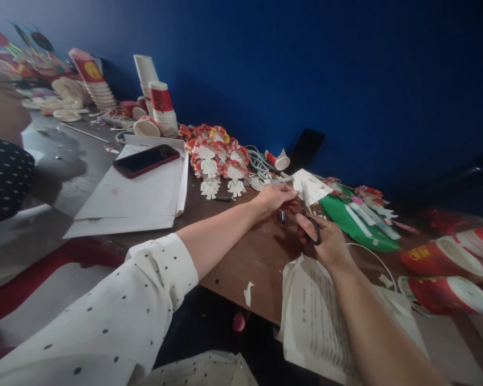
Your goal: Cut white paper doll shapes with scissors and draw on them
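Dotted sleeve (104, 327) fills lower left. Left hand (274, 196) pinches white paper (314, 186); right hand (329, 240) grips scissors (315, 231). Central paper figures (235, 181) look finished; the white paper's cutting seems incomplete.

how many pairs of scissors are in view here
1: the scissors in the right hand, blades against the white paper that the left hand holds. More could be hidden in the clutter.

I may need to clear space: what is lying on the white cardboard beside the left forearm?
On the white cardboard, a dark phone with a red edge lies flat; small red marks show nearby. The surface beneath the phone is hidden.
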The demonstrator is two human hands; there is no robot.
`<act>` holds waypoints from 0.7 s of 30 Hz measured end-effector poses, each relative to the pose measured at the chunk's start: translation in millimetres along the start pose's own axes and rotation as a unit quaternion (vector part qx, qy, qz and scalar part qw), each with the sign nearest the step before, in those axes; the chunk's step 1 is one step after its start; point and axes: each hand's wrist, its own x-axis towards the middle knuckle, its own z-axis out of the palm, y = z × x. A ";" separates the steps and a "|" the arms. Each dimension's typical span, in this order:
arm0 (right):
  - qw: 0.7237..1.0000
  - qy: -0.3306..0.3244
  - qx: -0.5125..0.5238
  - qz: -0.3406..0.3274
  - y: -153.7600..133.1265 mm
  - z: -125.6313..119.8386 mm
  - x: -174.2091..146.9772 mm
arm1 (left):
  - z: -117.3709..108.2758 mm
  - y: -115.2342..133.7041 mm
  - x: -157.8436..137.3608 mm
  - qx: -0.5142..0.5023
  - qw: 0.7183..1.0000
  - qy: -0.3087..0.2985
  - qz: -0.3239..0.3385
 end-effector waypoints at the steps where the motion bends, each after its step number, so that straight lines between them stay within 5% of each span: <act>1: 1.000 -0.001 -0.004 -0.006 -0.7 -0.3 -0.1 | -0.3 -0.1 0.1 -0.003 1.000 -0.002 0.001; 21: 1.000 -0.017 -0.012 0.000 4.0 -7.7 3.0 | 0.0 -2.8 0.5 -0.007 1.000 0.006 0.004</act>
